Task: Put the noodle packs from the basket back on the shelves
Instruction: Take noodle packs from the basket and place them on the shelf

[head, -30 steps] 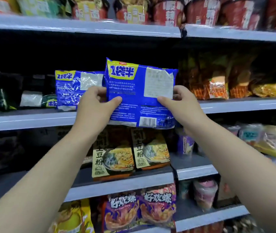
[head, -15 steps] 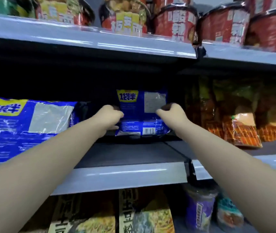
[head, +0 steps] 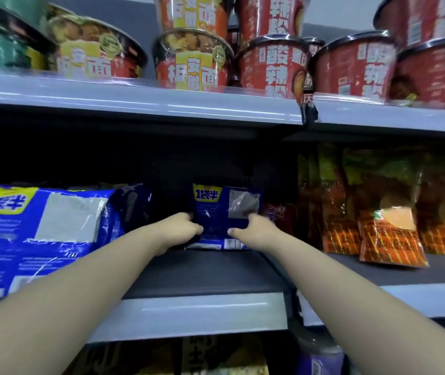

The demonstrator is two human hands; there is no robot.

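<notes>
Head: L hand [head: 179, 230], R hand [head: 255, 231] round noodle pack [head: 217, 209]

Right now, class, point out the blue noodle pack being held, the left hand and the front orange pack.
blue noodle pack [head: 222, 212]: head view, middle of its printed face.
left hand [head: 179, 228]: head view, back of the hand.
front orange pack [head: 390, 236]: head view, lower orange front.

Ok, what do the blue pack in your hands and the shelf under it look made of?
Blue noodle pack: thin glossy plastic film, judging by its crinkles and bright glints. Shelf: dark matte deck, probably painted metal, though the look leaves that open; its pale front strip reflects light streaks, like smooth plastic or enamel.
</notes>
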